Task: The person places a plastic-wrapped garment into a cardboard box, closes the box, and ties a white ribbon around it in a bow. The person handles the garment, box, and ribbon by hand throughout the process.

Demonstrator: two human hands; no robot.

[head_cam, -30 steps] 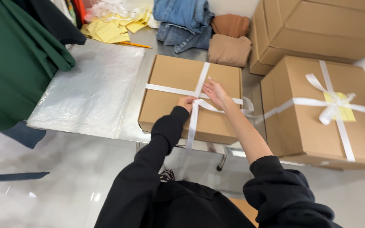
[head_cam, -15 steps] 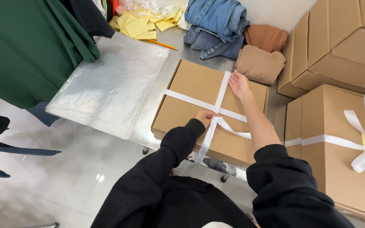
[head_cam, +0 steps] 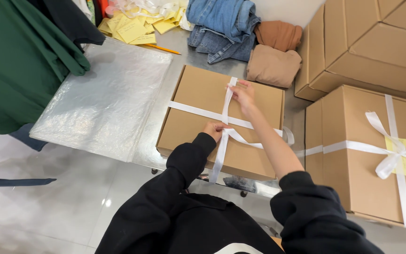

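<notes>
White ribbon (head_cam: pixel 226 101) pinched by both hands on the flat box (head_cam: pixel 198 94), folded clothes (head_cam: pixel 273 66) just beyond.

Bright, even indoor light fills the frame, and shadows stay soft and short. The clear plastic sheet (head_cam: pixel 102 96) on the table (head_cam: pixel 184 51) shows pale glare, and the glossy floor (head_cam: pixel 71 207) at lower left reflects a small highlight. Focus is sharp throughout; lines bend slightly toward the edges.

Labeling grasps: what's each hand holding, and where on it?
Both hold the white ribbon: left hand pins its crossing on the flat cardboard box; right hand pinches the far strand.
</notes>
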